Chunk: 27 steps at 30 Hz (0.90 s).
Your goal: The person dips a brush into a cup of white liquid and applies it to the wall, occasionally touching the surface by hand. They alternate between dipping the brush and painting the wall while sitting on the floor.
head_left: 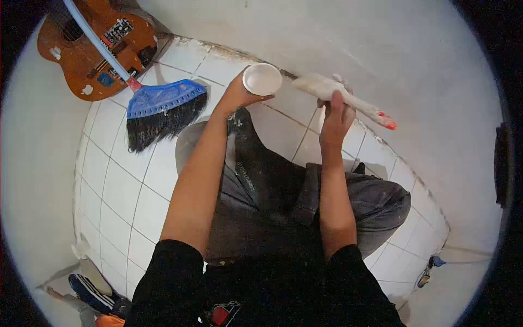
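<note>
My left hand (239,95) is wrapped round a white cup (262,80), held out over the floor near the wall; its inside looks white. In my right hand (338,117) is a paintbrush (366,107) smeared with white, gripped around its middle. The brush's wide whitish head (313,85) points left toward the cup, close to the base of the wall. Its handle slants down to the right and ends in a red tip (390,124). A gap separates the brush head from the cup.
White floor tiles (122,199) run up to a pale wall (392,49) with a stained lower edge. On the left, a blue broom (163,101) with black bristles rests in front of a brown guitar (98,43). Shoes (90,291) lie at the lower left.
</note>
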Each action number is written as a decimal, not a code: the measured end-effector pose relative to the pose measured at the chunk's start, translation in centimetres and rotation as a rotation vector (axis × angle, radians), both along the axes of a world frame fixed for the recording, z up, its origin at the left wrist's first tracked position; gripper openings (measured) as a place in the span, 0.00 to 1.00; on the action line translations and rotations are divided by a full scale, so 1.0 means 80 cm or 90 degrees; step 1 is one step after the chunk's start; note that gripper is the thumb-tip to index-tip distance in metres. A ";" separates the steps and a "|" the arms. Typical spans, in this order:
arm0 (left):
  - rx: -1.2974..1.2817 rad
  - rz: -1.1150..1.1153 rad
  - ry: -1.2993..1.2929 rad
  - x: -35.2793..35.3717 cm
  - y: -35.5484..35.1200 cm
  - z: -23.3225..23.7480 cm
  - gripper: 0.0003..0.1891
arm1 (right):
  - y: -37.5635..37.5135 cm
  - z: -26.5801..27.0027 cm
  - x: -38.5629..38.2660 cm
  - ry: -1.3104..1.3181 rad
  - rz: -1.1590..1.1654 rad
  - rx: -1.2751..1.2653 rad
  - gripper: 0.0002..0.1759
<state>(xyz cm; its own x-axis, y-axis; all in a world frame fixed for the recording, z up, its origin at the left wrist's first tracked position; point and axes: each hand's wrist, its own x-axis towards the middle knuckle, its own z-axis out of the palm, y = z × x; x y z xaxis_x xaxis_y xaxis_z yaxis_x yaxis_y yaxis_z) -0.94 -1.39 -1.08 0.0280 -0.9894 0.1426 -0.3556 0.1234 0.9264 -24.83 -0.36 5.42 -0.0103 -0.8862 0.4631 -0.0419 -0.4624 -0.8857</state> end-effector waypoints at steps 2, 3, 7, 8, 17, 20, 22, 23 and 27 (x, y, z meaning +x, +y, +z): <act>-0.011 0.010 -0.013 0.001 -0.005 -0.012 0.40 | 0.000 -0.007 -0.001 -0.131 0.048 0.095 0.22; -0.019 0.013 -0.031 0.000 -0.007 -0.017 0.40 | 0.001 -0.007 0.002 -0.127 0.056 0.094 0.22; -0.007 0.007 0.023 0.001 -0.009 -0.026 0.41 | 0.005 0.002 0.012 -0.091 0.023 0.071 0.21; -0.014 0.013 -0.001 0.001 -0.006 -0.026 0.41 | 0.006 0.004 0.013 -0.059 0.014 0.042 0.21; -0.042 -0.073 0.012 -0.003 0.002 -0.007 0.44 | -0.001 0.013 0.011 0.216 -0.064 0.026 0.19; -0.038 -0.088 0.003 -0.004 0.002 -0.011 0.43 | -0.006 0.025 0.022 0.246 -0.045 -0.036 0.18; -0.038 -0.082 0.001 -0.004 0.000 -0.018 0.42 | -0.007 0.033 0.028 0.217 -0.027 -0.082 0.18; -0.022 -0.073 -0.017 -0.004 0.000 -0.023 0.42 | -0.006 0.037 0.028 0.224 -0.013 -0.061 0.19; -0.018 -0.100 -0.065 0.000 -0.005 -0.032 0.38 | 0.000 0.043 0.024 0.238 -0.013 -0.007 0.21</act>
